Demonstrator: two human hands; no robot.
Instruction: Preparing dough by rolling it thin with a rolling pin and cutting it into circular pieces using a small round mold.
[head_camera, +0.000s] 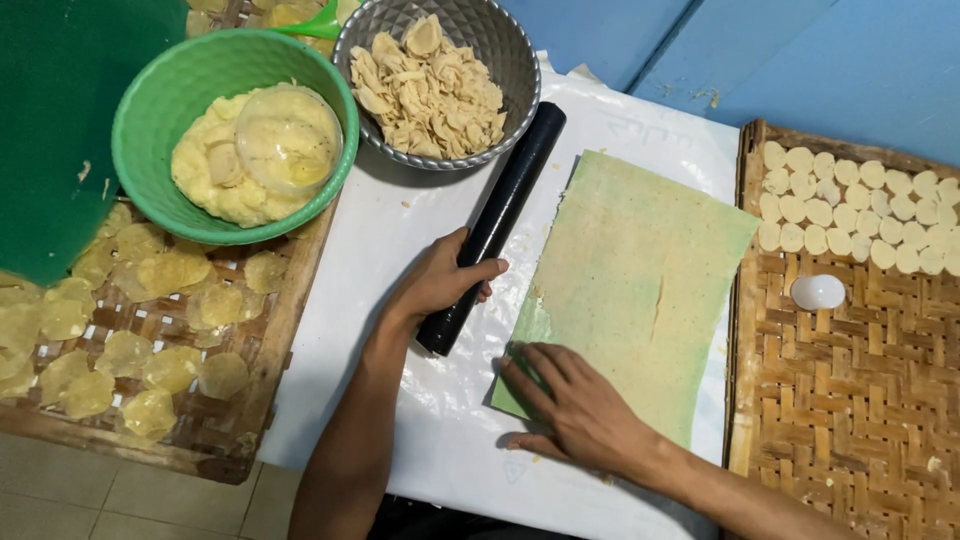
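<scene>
1. Black, and lying aslant just above the middle of the frame, the roller (495, 225) rests on a white sheet (400, 270) that covers the work surface.
2. Left hand (440, 285) is clenched around the roller's lower part, thumb over the top, fingers wrapped beneath.
3. Right hand (575, 405) lies flat and open, grasping nothing, its fingers spread on the lower left corner of the dough sheet (640, 280).
4. That dough sheet is thin, pale yellow over green, roughly rectangular, and sits right of centre, just beside the roller and not under it; a short tear shows near its middle.
5. At upper left, a green bowl (140, 110) holds a lump of yellow dough (210, 170) with a clear cup (288, 138) pressed into it.
6. Next to it, at top centre, a metal bowl (500, 45) is heaped with pale dough scraps (425, 85); the roller's upper end touches or nearly touches its rim.
7. Under the green bowl, a woven tray (260, 340) at left carries translucent yellow discs (130, 350) spread in a loose layer.
8. On the right edge, a second woven tray (850, 400) bears rows of small pale rounds (850, 205) along its top, and a white cutter-like lid (818, 291) lies alone below them.
</scene>
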